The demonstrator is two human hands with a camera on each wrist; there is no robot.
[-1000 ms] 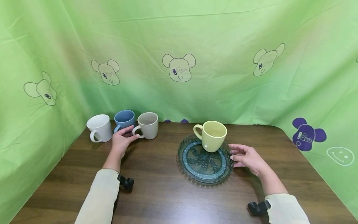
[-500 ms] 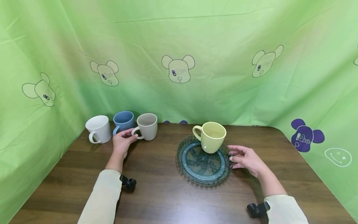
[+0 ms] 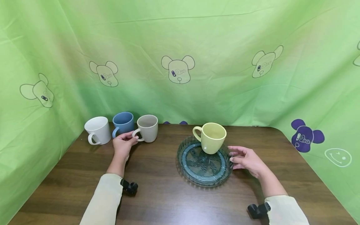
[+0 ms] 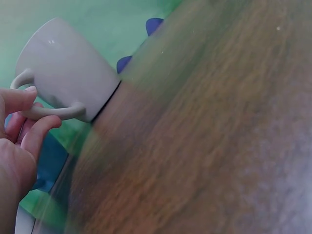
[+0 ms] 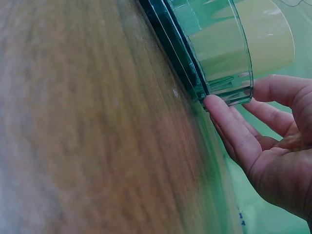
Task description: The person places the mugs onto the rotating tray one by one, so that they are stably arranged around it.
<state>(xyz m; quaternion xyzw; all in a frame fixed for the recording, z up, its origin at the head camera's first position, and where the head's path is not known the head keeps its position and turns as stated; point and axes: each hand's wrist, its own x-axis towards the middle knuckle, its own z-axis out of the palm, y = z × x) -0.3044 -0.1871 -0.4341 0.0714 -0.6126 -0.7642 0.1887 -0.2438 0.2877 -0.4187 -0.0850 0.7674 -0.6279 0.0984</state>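
My left hand point(image 3: 122, 145) pinches the handle of an upright grey mug point(image 3: 149, 128) between thumb and fingers. In the left wrist view the fingertips point(image 4: 45, 127) lie against the grey mug's handle point(image 4: 63, 113). A blue mug point(image 3: 123, 122) stands just behind that hand, partly hidden by it. My right hand point(image 3: 248, 162) touches the right side of a round clear glass dish point(image 3: 191, 178). In the right wrist view its thumb lies along the dish's base edge point(image 5: 202, 92), with the other fingers near the rim. A yellow mug point(image 3: 214, 139) stands upright inside the dish, toward its back.
A white mug point(image 3: 99, 131) stands at the far left, beside the blue one. All rest on a brown wooden table point(image 3: 157, 193). A green cloth backdrop point(image 3: 180, 34) with bear drawings rises behind and on both sides.
My left hand has shifted slightly right, and its thumb and fingers have come together on the grey mug's handle. The right hand and the dish stay put.
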